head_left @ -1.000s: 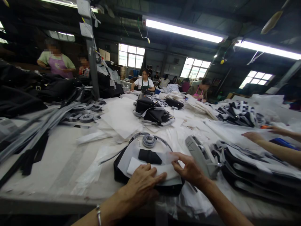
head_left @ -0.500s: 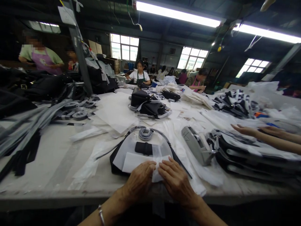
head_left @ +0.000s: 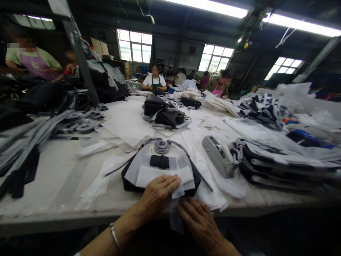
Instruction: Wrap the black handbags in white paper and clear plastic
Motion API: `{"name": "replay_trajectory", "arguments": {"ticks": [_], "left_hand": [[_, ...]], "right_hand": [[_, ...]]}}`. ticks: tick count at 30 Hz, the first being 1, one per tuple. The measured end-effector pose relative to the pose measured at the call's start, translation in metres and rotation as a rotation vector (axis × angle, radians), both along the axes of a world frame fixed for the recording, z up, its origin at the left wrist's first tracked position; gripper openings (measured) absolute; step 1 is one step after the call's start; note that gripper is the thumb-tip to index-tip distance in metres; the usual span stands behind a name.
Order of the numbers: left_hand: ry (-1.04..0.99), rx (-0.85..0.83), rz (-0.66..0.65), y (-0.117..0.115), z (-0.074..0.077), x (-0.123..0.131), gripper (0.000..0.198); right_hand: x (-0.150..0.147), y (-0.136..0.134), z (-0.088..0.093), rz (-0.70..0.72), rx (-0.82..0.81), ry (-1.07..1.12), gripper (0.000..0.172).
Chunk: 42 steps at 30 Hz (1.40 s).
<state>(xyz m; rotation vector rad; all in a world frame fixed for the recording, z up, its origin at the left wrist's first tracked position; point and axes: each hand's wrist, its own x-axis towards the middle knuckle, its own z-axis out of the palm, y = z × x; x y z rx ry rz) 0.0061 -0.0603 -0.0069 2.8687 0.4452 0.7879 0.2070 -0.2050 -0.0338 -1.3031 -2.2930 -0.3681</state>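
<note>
A black handbag [head_left: 128, 181] lies on the table in front of me, covered with pale wrapping sheet [head_left: 138, 160]. On it rest a wrapped coiled strap [head_left: 162, 145], a black buckled flap piece [head_left: 160, 161] and a folded white paper [head_left: 149, 175]. My left hand [head_left: 160, 190] lies flat on the paper, fingers stretched beside a piece of clear tape [head_left: 178, 192]. Below the bag, at the table's front edge, my right hand [head_left: 198, 220] has bent fingers at the upper side of a hanging clear tape strip [head_left: 176, 218]; its thumb is hidden.
A grey tape dispenser [head_left: 220, 158] stands right of the bag, before a stack of wrapped black bags [head_left: 279, 167]. Long wrapped straps [head_left: 39, 138] lie at left. More black bags [head_left: 166, 115] and white sheets [head_left: 128, 122] lie farther back. Co-workers [head_left: 154, 80] sit beyond.
My right hand has left the paper and moved down to the hanging tape strip. The left hand has slid over the paper toward the tape. A co-worker's hands at the right have gone from view.
</note>
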Motion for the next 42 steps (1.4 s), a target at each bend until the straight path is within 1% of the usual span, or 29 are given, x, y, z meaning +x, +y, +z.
{"name": "replay_trajectory", "arguments": {"ticks": [1, 3, 5, 8, 11, 14, 18, 20, 22, 25, 27, 29, 32, 35, 37, 39, 41, 42], "left_hand": [[0.008, -0.003, 0.000, 0.000, 0.001, 0.000, 0.056], [0.018, -0.010, -0.004, 0.000, 0.002, 0.001, 0.057], [0.024, -0.015, -0.007, 0.001, 0.001, 0.001, 0.058], [0.017, -0.012, 0.010, 0.002, -0.002, 0.001, 0.062], [0.005, -0.002, 0.026, 0.002, -0.005, 0.001, 0.061], [-0.012, 0.018, 0.020, 0.000, -0.007, 0.001, 0.058], [-0.070, 0.019, 0.071, -0.005, -0.010, 0.002, 0.057], [-0.103, -0.021, 0.085, -0.006, -0.011, 0.002, 0.057], [-0.159, -0.076, 0.102, -0.006, -0.013, 0.002, 0.055], [-0.246, -0.131, 0.120, -0.005, -0.014, 0.001, 0.046], [-0.245, -0.137, 0.080, -0.004, -0.013, 0.002, 0.039], [-0.244, -0.127, 0.040, -0.004, -0.011, 0.004, 0.035], [-0.280, -0.089, 0.048, -0.006, -0.011, 0.008, 0.027], [-0.265, -0.044, 0.063, -0.008, -0.013, 0.008, 0.024], [-0.244, -0.028, 0.039, -0.010, -0.013, 0.005, 0.025], [-0.199, -0.057, 0.006, -0.010, -0.012, 0.003, 0.026], [-0.164, -0.117, 0.014, -0.010, -0.010, 0.003, 0.028], [-0.163, -0.144, 0.034, -0.010, -0.010, 0.004, 0.028]], "right_hand": [[-0.005, 0.006, -0.003, -0.037, 0.026, 0.047, 0.037], [-0.013, 0.019, -0.003, -0.051, 0.051, 0.161, 0.033], [-0.015, 0.029, 0.005, -0.023, 0.052, 0.262, 0.033], [-0.004, 0.032, 0.023, 0.043, 0.042, 0.350, 0.035], [0.012, 0.025, 0.033, 0.136, 0.002, 0.328, 0.030], [0.018, 0.020, 0.033, 0.207, -0.007, 0.277, 0.025], [0.008, 0.024, 0.034, 0.237, -0.013, 0.227, 0.014], [0.001, 0.028, 0.040, 0.240, -0.022, 0.191, 0.017], [-0.006, 0.033, 0.047, 0.233, 0.008, 0.164, 0.022], [-0.011, 0.039, 0.057, 0.190, 0.110, 0.179, 0.025], [-0.011, 0.043, 0.063, 0.127, 0.166, 0.202, 0.026], [-0.011, 0.045, 0.067, 0.075, 0.175, 0.176, 0.026], [-0.013, 0.046, 0.068, 0.078, 0.098, 0.090, 0.028], [-0.017, 0.049, 0.065, 0.057, 0.009, 0.117, 0.035], [-0.019, 0.054, 0.063, -0.017, -0.049, 0.173, 0.033], [-0.019, 0.059, 0.064, -0.122, -0.118, 0.220, 0.026], [-0.019, 0.061, 0.068, -0.214, -0.183, 0.263, 0.022], [-0.019, 0.061, 0.070, -0.232, -0.209, 0.288, 0.021]]}}
